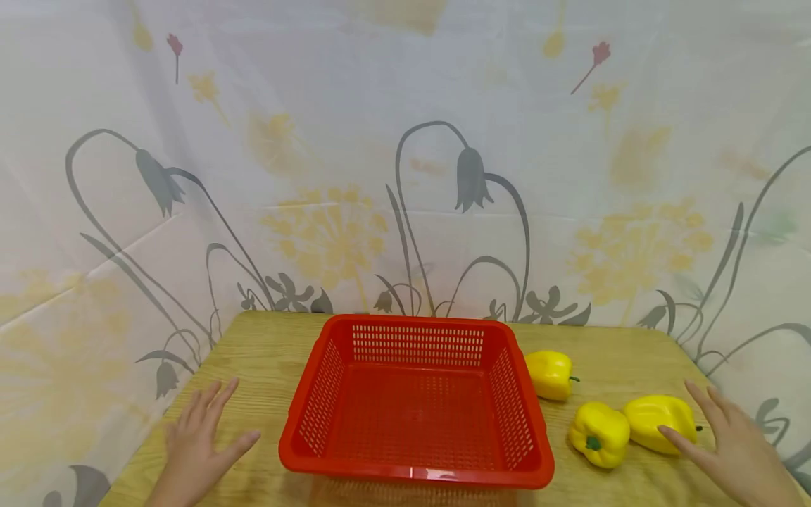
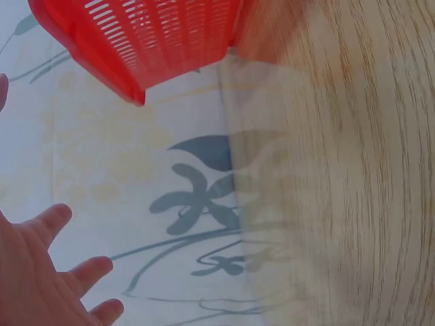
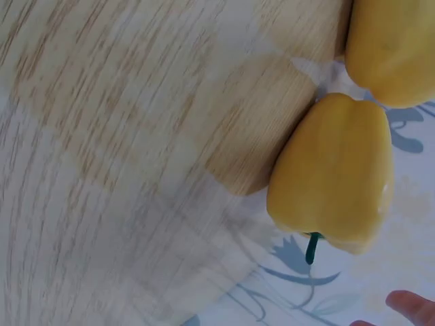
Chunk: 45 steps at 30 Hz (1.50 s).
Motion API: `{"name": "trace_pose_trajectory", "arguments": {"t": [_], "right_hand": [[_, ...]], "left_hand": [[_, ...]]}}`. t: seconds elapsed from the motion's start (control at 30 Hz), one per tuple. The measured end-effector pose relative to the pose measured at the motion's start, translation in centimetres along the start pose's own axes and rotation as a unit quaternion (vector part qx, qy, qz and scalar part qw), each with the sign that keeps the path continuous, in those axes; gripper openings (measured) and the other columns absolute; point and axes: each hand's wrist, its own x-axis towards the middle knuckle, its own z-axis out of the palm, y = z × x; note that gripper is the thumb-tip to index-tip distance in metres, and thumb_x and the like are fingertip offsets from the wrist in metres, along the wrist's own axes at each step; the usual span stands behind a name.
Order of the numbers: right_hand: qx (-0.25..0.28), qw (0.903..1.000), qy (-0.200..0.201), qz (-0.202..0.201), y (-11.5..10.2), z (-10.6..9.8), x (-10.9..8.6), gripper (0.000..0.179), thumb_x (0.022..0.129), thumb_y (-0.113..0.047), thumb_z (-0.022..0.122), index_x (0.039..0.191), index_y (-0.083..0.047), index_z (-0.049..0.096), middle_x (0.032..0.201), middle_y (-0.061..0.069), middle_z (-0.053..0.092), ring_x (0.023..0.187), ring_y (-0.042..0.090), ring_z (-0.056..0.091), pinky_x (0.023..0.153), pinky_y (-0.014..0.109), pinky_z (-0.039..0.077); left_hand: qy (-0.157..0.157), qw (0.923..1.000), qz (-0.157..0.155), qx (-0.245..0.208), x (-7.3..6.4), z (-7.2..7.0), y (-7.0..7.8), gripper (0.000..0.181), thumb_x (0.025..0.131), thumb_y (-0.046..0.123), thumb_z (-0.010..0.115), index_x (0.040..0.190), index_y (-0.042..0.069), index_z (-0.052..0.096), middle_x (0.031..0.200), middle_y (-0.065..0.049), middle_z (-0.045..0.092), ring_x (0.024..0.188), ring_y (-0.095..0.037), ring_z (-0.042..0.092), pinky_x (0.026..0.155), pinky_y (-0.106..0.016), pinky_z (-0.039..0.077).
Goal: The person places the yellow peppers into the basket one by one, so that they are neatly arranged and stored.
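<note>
A red plastic basket (image 1: 415,475) with slotted walls stands in the middle of the table, and nothing lies in it. To its right are three yellow bell peppers: one pepper (image 1: 550,375) by the basket's side, another pepper (image 1: 600,434) with its green stem toward me, and a third pepper (image 1: 659,422) beside that. My left hand (image 1: 201,443) hovers left of the basket, fingers spread, holding nothing. My right hand (image 1: 728,443) is spread at the far right, its thumb overlapping the third pepper in the head view. In the right wrist view, fingertips (image 3: 412,307) show below a pepper (image 3: 333,173).
The wood-grain table (image 1: 266,352) runs back to a pale curtain (image 1: 355,141) printed with grey and yellow flowers. The curtain also comes down along both sides of the table. In the left wrist view the basket's wall (image 2: 170,41) rises above the tabletop (image 2: 353,170).
</note>
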Motion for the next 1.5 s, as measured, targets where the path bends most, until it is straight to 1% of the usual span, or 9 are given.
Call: {"name": "trace_pose_trajectory", "arguments": {"t": [0.23,0.4,0.53,0.77,0.93,1.03,1.2,1.37,1.5], "right_hand": [[0.008,0.9999,0.014,-0.006,-0.1,0.5,0.1,0.092,0.085,-0.045,0.063,0.144,0.005,0.014,0.123,0.044,0.032,0.1,0.064,0.033,0.075,0.077,0.024],[0.007,0.9999,0.012,0.005,-0.1,0.9,0.2,0.093,0.084,-0.047,0.064,0.142,0.008,0.017,0.12,0.044,0.033,0.099,0.062,0.034,0.075,0.075,0.027],[0.004,0.9999,0.014,0.002,-0.1,1.1,0.3,0.093,0.083,-0.048,0.064,0.141,0.009,0.019,0.12,0.044,0.035,0.099,0.062,0.035,0.076,0.074,0.028],[0.009,0.9992,0.035,-0.016,0.0,1.3,0.3,0.092,0.081,-0.045,0.068,0.139,0.01,0.024,0.118,0.043,0.038,0.098,0.061,0.037,0.077,0.073,0.028],[0.013,0.9989,0.041,-0.018,0.2,1.5,0.3,0.092,0.081,-0.044,0.069,0.139,0.01,0.024,0.118,0.043,0.038,0.099,0.06,0.037,0.078,0.073,0.028],[0.015,0.9991,0.037,-0.014,0.2,1.6,0.3,0.092,0.081,-0.044,0.068,0.14,0.009,0.022,0.119,0.043,0.037,0.099,0.061,0.036,0.078,0.073,0.027],[0.019,0.9996,0.019,-0.012,0.3,1.7,0.3,0.087,0.083,-0.044,0.066,0.138,0.009,0.025,0.119,0.043,0.036,0.099,0.061,0.036,0.077,0.073,0.028],[0.009,0.9997,-0.024,-0.006,0.7,2.1,0.4,0.082,0.084,-0.047,0.063,0.131,0.012,0.032,0.118,0.043,0.033,0.099,0.061,0.036,0.075,0.074,0.031],[0.004,0.9987,-0.05,-0.009,0.9,2.2,0.7,0.079,0.085,-0.049,0.061,0.126,0.014,0.037,0.117,0.043,0.033,0.099,0.063,0.035,0.076,0.073,0.032]], "left_hand": [[0.024,0.9987,0.036,-0.025,0.1,0.4,0.7,0.082,0.073,0.029,0.076,0.142,0.012,0.036,0.139,-0.028,0.03,0.121,-0.058,0.021,0.088,-0.075,0.009],[0.032,0.9963,0.061,-0.051,0.1,0.7,1.2,0.081,0.07,0.026,0.078,0.14,0.013,0.039,0.138,-0.025,0.031,0.121,-0.056,0.022,0.091,-0.073,0.009],[0.033,0.9936,0.08,-0.072,0.2,1.1,1.6,0.081,0.067,0.024,0.08,0.138,0.012,0.042,0.139,-0.023,0.032,0.121,-0.053,0.023,0.093,-0.071,0.009],[0.007,0.9916,0.091,-0.093,0.6,1.6,2.5,0.081,0.067,0.025,0.08,0.138,0.018,0.043,0.141,-0.016,0.032,0.124,-0.048,0.022,0.084,-0.075,0.018],[-0.014,0.9868,0.13,-0.095,0.9,1.8,2.7,0.081,0.064,0.027,0.082,0.136,0.018,0.046,0.143,-0.011,0.032,0.126,-0.048,0.02,0.079,-0.076,0.023],[-0.025,0.9833,0.153,-0.095,1.0,2.0,2.9,0.08,0.062,0.032,0.083,0.133,0.018,0.049,0.145,-0.008,0.032,0.127,-0.045,0.02,0.078,-0.075,0.024],[-0.054,0.9804,0.165,-0.093,1.1,2.4,3.1,0.074,0.06,0.039,0.083,0.126,0.023,0.054,0.144,-0.002,0.033,0.128,-0.044,0.02,0.079,-0.077,0.022],[-0.066,0.978,0.172,-0.097,1.1,2.8,3.0,0.065,0.061,0.041,0.082,0.119,0.023,0.058,0.14,-0.006,0.04,0.127,-0.045,0.021,0.081,-0.078,0.018],[-0.065,0.9759,0.176,-0.111,1.0,2.9,2.9,0.064,0.063,0.041,0.082,0.118,0.021,0.058,0.139,-0.009,0.042,0.128,-0.044,0.022,0.086,-0.077,0.013]]}}
